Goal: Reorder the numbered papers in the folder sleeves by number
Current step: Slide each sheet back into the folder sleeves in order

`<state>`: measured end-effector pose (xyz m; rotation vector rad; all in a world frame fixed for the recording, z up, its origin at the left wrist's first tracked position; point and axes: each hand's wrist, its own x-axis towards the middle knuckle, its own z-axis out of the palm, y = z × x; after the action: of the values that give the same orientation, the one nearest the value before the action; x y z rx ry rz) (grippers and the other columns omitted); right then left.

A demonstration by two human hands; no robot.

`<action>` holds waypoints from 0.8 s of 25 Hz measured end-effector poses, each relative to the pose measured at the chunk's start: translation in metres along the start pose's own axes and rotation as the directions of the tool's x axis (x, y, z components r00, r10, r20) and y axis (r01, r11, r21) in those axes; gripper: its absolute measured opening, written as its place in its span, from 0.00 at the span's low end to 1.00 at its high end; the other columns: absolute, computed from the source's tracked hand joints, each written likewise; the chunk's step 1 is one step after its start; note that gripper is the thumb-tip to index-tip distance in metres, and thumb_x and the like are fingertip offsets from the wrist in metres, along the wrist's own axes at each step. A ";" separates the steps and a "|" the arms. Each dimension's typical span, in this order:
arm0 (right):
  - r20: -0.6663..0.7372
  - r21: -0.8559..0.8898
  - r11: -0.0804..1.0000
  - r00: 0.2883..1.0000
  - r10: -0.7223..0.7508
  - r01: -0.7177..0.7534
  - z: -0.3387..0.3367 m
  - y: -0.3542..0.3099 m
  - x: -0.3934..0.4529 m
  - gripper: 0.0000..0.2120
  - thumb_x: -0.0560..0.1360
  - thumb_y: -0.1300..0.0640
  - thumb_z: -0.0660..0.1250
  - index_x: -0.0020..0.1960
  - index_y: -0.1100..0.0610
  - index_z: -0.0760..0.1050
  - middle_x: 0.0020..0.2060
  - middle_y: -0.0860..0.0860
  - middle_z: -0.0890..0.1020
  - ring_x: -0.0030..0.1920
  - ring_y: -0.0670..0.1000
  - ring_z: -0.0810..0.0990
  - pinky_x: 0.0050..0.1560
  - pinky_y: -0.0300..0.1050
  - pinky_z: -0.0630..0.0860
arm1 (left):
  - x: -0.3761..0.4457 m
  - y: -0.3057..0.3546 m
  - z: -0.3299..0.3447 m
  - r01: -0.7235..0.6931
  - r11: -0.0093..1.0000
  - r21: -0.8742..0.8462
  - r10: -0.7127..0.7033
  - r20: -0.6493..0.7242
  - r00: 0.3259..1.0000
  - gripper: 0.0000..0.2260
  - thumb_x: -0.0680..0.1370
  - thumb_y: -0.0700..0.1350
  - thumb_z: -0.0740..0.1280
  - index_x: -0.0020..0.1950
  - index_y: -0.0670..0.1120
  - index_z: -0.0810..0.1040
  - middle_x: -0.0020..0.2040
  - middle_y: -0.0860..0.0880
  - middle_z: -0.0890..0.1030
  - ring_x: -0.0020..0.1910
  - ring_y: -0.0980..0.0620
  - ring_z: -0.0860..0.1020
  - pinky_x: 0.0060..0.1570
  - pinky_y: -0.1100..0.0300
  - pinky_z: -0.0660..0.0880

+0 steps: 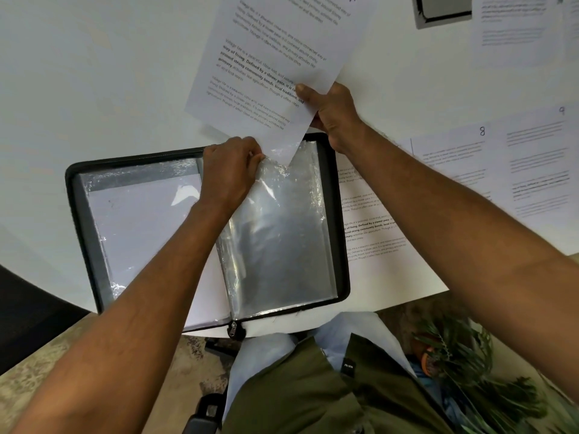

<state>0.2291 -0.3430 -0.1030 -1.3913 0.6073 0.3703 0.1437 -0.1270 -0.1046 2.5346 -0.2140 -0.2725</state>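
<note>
1. Paper sheet [275,67] is pinched at its lower right edge in my right hand [333,115], slanting up and away from me over the white counter [94,73].
2. My left hand [230,170] pinches the top lip of the clear sleeve [282,227] in the open black folder [78,214].
3. Its near corner points down at that lip, just beside my left fingers; its long axis must swing parallel to the sleeve's.
4. Sheets marked 8 [451,158] and 9 [539,145] lie to my right.
</note>
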 end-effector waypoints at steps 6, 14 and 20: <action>0.106 -0.099 0.995 0.994 0.000 0.011 -0.006 -0.004 0.007 0.17 0.75 0.60 0.76 0.63 0.60 0.80 0.54 0.55 0.87 0.53 0.56 0.87 0.55 0.57 0.84 | 0.004 0.005 -0.003 0.054 0.998 0.045 -0.053 -0.042 0.998 0.07 0.81 0.51 0.65 0.52 0.52 0.82 0.46 0.52 0.81 0.48 0.48 0.77 0.54 0.51 0.59; 0.246 -0.337 0.941 0.967 0.066 0.021 -0.017 -0.014 0.008 0.18 0.75 0.57 0.77 0.63 0.57 0.79 0.51 0.49 0.87 0.49 0.49 0.87 0.43 0.45 0.83 | 0.012 0.005 -0.001 0.057 0.998 -0.014 -0.057 -0.025 0.998 0.06 0.80 0.53 0.67 0.50 0.54 0.83 0.46 0.54 0.82 0.49 0.51 0.77 0.52 0.51 0.59; 0.309 -0.415 0.906 0.949 0.059 0.078 -0.018 -0.013 0.013 0.22 0.75 0.57 0.77 0.67 0.59 0.78 0.57 0.53 0.86 0.53 0.51 0.87 0.47 0.49 0.85 | 0.016 -0.010 -0.007 0.076 0.996 -0.035 -0.073 0.090 0.993 0.05 0.78 0.55 0.70 0.49 0.56 0.81 0.44 0.57 0.82 0.50 0.53 0.77 0.51 0.50 0.57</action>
<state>0.2438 -0.3637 -0.1017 -1.7026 0.2591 0.7354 0.1618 -0.1188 -0.1069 2.4982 -0.1469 -0.4155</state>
